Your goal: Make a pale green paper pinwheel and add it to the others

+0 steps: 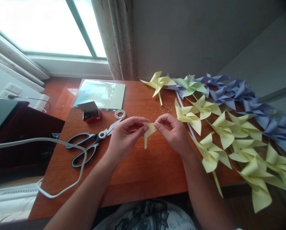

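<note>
Head view: the fingers of the left hand and right hand are pinched on a small yellow paper piece, held just above the counter. A fold appears to be in hand; a precise crease is judged necessary next. The fold line is hidden by the fingertips. The pinwheels at right are cut off.

The paper piece pinched between the left hand and right hand is pale yellow. Right of the right hand lie pale yellow pinwheels, one light green pinwheel and lavender-blue pinwheels. Left of the left hand are black-handled scissors and a red box, all on a reddish-brown table.
</note>
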Motion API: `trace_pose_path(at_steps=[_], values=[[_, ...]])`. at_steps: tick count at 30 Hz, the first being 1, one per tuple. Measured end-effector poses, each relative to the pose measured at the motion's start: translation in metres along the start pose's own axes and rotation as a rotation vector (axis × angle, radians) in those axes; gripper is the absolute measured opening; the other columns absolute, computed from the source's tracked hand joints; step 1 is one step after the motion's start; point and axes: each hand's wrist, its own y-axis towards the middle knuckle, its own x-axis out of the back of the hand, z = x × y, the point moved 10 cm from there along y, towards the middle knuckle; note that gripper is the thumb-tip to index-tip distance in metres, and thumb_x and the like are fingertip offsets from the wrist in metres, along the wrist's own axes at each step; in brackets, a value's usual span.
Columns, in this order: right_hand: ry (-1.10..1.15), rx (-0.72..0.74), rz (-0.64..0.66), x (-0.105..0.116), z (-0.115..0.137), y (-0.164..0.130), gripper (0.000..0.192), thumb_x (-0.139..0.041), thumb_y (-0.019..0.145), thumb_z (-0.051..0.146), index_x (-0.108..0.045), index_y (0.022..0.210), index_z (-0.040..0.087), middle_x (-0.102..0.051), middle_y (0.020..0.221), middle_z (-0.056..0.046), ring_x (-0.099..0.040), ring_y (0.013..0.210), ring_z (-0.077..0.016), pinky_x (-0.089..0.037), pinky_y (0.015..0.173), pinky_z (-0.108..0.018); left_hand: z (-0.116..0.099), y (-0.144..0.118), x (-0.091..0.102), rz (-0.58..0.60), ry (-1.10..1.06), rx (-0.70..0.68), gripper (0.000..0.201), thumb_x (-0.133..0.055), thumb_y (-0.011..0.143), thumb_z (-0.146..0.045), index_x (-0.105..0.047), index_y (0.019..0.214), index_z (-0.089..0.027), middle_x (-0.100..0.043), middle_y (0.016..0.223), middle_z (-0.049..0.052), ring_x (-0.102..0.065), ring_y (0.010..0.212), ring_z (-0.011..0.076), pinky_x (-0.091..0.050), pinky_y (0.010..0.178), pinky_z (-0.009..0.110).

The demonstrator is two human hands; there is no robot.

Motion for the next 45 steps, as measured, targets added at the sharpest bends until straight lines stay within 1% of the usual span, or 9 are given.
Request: trace_pose_path(at_steps=[8, 12, 16, 18, 21, 28, 33, 41, 45], values=[[0.027, -0.019, -0.02, 0.002, -0.002, -0.001, 0.015, -0.07, 0.091, 0.035, -0.063, 0.085, 0.023, -0.066, 0.082, 0.0, -0.064, 0.079, -0.0169, -0.055, 0.077, -0.03, 0.001, 0.0, -0.001, 0.021, -0.024, 0.011, 0.022, -0.087, 0.075, -0.026, -0.081, 0.094, -0.018, -0.078, 0.085, 0.005, -0.071, 0.079, 0.0157, -0.057, 0.07, 0.022], [0.04, -0.025, -0.026, 0.003, -0.003, -0.001, 0.018, -0.073, 0.089, 0.038, -0.064, 0.085, 0.023, -0.066, 0.082, 0.0, -0.064, 0.078, -0.0168, -0.055, 0.077, -0.03, 0.002, 0.001, -0.001, 0.008, -0.05, 0.024, 0.022, -0.087, 0.075, -0.026, -0.081, 0.095, -0.018, -0.077, 0.086, 0.005, -0.071, 0.08, 0.0158, -0.057, 0.072, 0.022], [0.047, -0.022, -0.036, 0.003, -0.003, 0.0, 0.017, -0.073, 0.089, 0.038, -0.064, 0.085, 0.024, -0.067, 0.082, 0.0, -0.064, 0.079, -0.0169, -0.055, 0.077, -0.03, 0.006, 0.001, 0.001, -0.034, -0.104, 0.072, 0.036, -0.089, 0.072, -0.026, -0.078, 0.105, -0.018, -0.076, 0.085, 0.004, -0.07, 0.079, 0.0157, -0.057, 0.07, 0.023], [0.044, -0.023, -0.04, 0.003, -0.003, -0.001, 0.018, -0.072, 0.09, 0.039, -0.064, 0.084, 0.024, -0.067, 0.082, 0.0, -0.064, 0.078, -0.0172, -0.056, 0.076, -0.03, 0.008, 0.002, 0.001, -0.04, -0.116, 0.09, 0.037, -0.091, 0.068, -0.026, -0.078, 0.101, -0.017, -0.076, 0.084, 0.005, -0.069, 0.078, 0.0162, -0.057, 0.07, 0.024], [0.037, -0.021, -0.041, 0.003, -0.003, -0.001, 0.02, -0.073, 0.088, 0.041, -0.064, 0.084, 0.024, -0.068, 0.082, 0.0, -0.065, 0.079, -0.0176, -0.056, 0.076, -0.031, 0.01, 0.002, -0.001, -0.012, -0.122, 0.097, 0.028, -0.091, 0.069, -0.027, -0.078, 0.091, -0.016, -0.076, 0.085, 0.005, -0.069, 0.079, 0.0171, -0.057, 0.072, 0.025], [0.038, -0.016, -0.033, 0.002, -0.002, -0.001, 0.021, -0.074, 0.088, 0.041, -0.064, 0.084, 0.024, -0.067, 0.082, 0.0, -0.065, 0.079, -0.0175, -0.055, 0.077, -0.031, 0.015, 0.003, -0.004, 0.063, -0.176, 0.113, 0.021, -0.087, 0.074, -0.024, -0.077, 0.091, -0.017, -0.073, 0.086, 0.003, -0.065, 0.078, 0.013, -0.052, 0.071, 0.021], [0.022, -0.012, -0.038, 0.003, -0.002, -0.001, 0.023, -0.074, 0.088, 0.045, -0.065, 0.085, 0.024, -0.068, 0.082, 0.0, -0.065, 0.08, -0.0182, -0.056, 0.077, -0.032, 0.015, 0.003, -0.005, 0.076, -0.195, 0.107, 0.022, -0.088, 0.073, -0.023, -0.076, 0.09, -0.017, -0.072, 0.084, 0.002, -0.064, 0.077, 0.0129, -0.051, 0.071, 0.021], [0.014, 0.001, -0.047, 0.004, 0.0, 0.0, 0.021, -0.074, 0.089, 0.043, -0.065, 0.085, 0.024, -0.07, 0.083, 0.0, -0.066, 0.08, -0.0184, -0.055, 0.077, -0.032, 0.013, 0.003, -0.006, 0.063, -0.226, 0.1, 0.022, -0.09, 0.07, -0.02, -0.075, 0.085, -0.016, -0.07, 0.081, 0.001, -0.063, 0.074, 0.0113, -0.051, 0.069, 0.019], [0.023, 0.01, -0.06, 0.003, 0.0, 0.0, 0.017, -0.073, 0.09, 0.039, -0.065, 0.086, 0.024, -0.069, 0.083, 0.0, -0.066, 0.08, -0.0178, -0.055, 0.077, -0.031, 0.014, 0.003, -0.006, 0.043, -0.274, 0.109, 0.029, -0.092, 0.065, -0.017, -0.074, 0.088, -0.018, -0.071, 0.08, 0.0, -0.064, 0.073, 0.0106, -0.052, 0.069, 0.018]])
